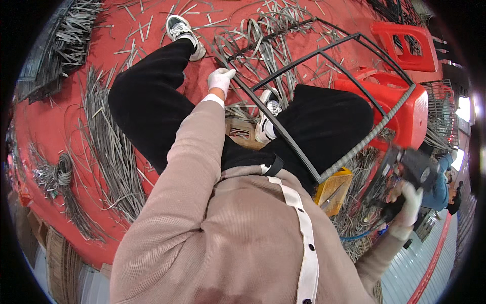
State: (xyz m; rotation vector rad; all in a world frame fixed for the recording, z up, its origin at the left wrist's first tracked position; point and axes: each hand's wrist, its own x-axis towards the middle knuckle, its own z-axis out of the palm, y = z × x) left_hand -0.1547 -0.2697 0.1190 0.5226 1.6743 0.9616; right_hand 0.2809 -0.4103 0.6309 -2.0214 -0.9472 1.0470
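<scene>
My left hand, in a white glove, is closed at the near-left side of a black metal frame. Its fingers appear to pinch a grey flat strip that runs up past the frame's bar; the exact grip is small in view. The frame leans across my lap, and one of its bars is wrapped in grey strip. Out to the right, my gloved right hand grips the handle of a black staple gun, blurred by motion and held apart from the frame.
Red plastic stools stand beyond the frame. A yellow box sits by my right thigh, near a blue hose. Bundles of grey strips cover the red floor at left. Another person is at far right.
</scene>
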